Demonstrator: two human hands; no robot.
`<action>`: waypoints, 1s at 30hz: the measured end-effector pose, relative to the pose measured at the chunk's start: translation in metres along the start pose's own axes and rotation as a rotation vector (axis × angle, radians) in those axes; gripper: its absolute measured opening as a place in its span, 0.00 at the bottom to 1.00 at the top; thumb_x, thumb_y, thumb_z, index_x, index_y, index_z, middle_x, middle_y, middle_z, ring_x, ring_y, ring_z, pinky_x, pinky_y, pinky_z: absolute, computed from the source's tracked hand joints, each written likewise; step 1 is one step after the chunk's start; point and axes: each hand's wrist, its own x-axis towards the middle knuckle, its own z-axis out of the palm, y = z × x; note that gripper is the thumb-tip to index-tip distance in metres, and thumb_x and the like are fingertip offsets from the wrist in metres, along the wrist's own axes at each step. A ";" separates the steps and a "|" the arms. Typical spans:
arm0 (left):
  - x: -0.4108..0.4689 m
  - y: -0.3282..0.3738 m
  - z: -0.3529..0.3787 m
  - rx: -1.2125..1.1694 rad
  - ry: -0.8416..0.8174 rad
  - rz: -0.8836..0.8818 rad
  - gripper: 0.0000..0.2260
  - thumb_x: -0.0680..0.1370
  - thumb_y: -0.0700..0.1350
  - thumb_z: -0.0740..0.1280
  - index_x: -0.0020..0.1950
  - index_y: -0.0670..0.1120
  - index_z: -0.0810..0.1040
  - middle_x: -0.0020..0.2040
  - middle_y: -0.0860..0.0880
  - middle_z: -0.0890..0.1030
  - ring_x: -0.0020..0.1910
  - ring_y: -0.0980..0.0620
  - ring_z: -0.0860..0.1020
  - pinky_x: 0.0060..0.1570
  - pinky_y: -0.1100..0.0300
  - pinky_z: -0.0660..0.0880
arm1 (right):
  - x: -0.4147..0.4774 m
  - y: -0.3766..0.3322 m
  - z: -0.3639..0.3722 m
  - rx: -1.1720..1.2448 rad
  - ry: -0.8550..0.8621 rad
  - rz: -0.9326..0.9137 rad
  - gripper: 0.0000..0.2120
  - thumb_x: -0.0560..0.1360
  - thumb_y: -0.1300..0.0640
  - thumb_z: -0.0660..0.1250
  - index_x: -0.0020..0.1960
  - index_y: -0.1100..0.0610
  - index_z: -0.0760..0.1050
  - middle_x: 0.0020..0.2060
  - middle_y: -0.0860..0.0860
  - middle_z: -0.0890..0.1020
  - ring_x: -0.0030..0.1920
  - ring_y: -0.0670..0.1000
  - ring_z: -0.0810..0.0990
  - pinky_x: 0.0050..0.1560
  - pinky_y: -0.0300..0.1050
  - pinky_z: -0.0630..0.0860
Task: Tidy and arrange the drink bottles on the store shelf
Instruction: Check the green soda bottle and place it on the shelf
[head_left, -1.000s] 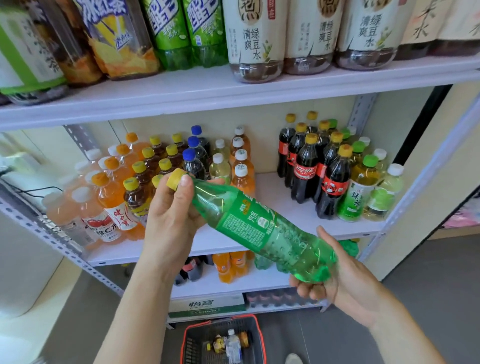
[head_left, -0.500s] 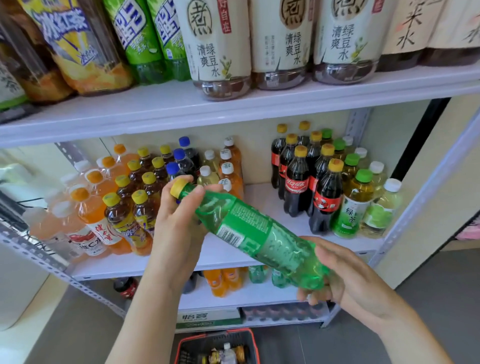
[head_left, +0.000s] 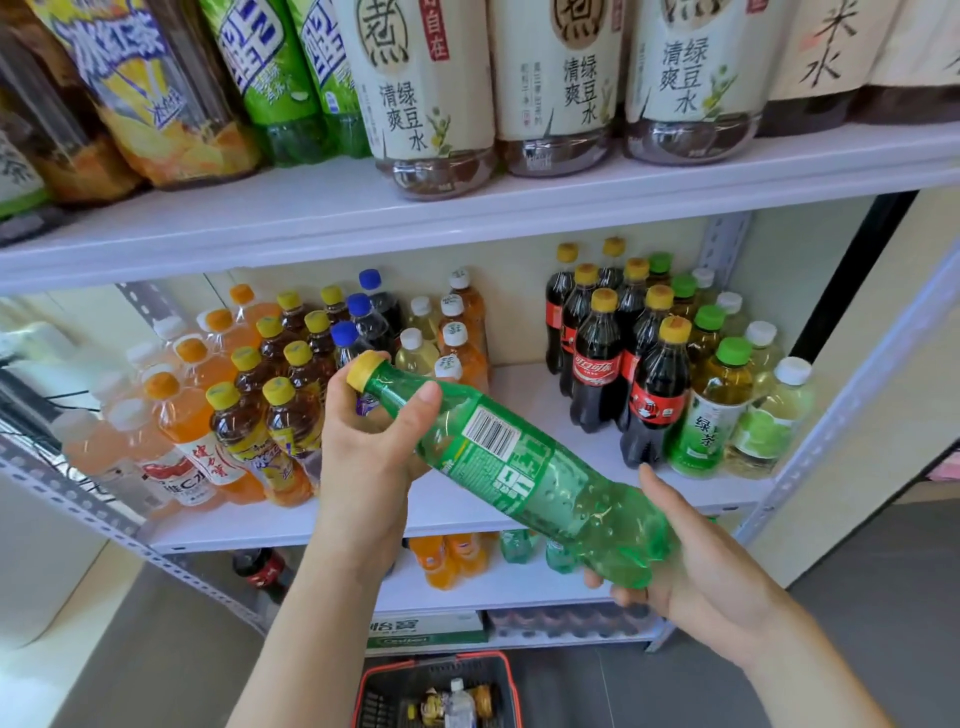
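A green soda bottle with a yellow cap lies tilted in front of the middle shelf, cap up-left, barcode facing me. My left hand grips its neck just below the cap. Cupped under the base, my right hand holds the bottle's lower end. On the shelf behind stand orange drinks and brown tea bottles at left, and cola bottles with green tea bottles at right.
Large bottles line the top shelf. A gap of bare shelf lies between the left and right groups. A lower shelf holds orange and green bottles. A red shopping basket with a few bottles sits on the floor below.
The bottle has turned in my hands so the barcode faces me instead of the front label. The view has shifted slightly; both hands stay on the bottle.
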 end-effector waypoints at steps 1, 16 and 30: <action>0.000 0.000 0.002 0.037 0.021 0.021 0.23 0.70 0.44 0.75 0.61 0.45 0.70 0.46 0.44 0.84 0.47 0.42 0.84 0.40 0.51 0.81 | 0.000 0.000 0.000 -0.029 -0.007 -0.038 0.24 0.71 0.39 0.71 0.60 0.54 0.79 0.52 0.65 0.82 0.44 0.61 0.83 0.32 0.45 0.78; 0.009 0.021 0.013 0.226 -0.337 0.071 0.21 0.70 0.42 0.75 0.60 0.50 0.74 0.51 0.36 0.81 0.49 0.38 0.82 0.50 0.43 0.81 | 0.010 0.004 -0.024 0.006 0.165 0.121 0.37 0.66 0.26 0.58 0.52 0.56 0.84 0.41 0.67 0.82 0.21 0.53 0.74 0.19 0.38 0.68; 0.017 0.026 0.027 0.533 -0.275 0.200 0.18 0.71 0.49 0.73 0.58 0.54 0.73 0.53 0.40 0.79 0.49 0.43 0.83 0.44 0.52 0.82 | 0.027 -0.005 -0.030 0.173 0.206 -0.159 0.21 0.72 0.56 0.68 0.65 0.59 0.75 0.59 0.62 0.81 0.52 0.68 0.82 0.40 0.45 0.83</action>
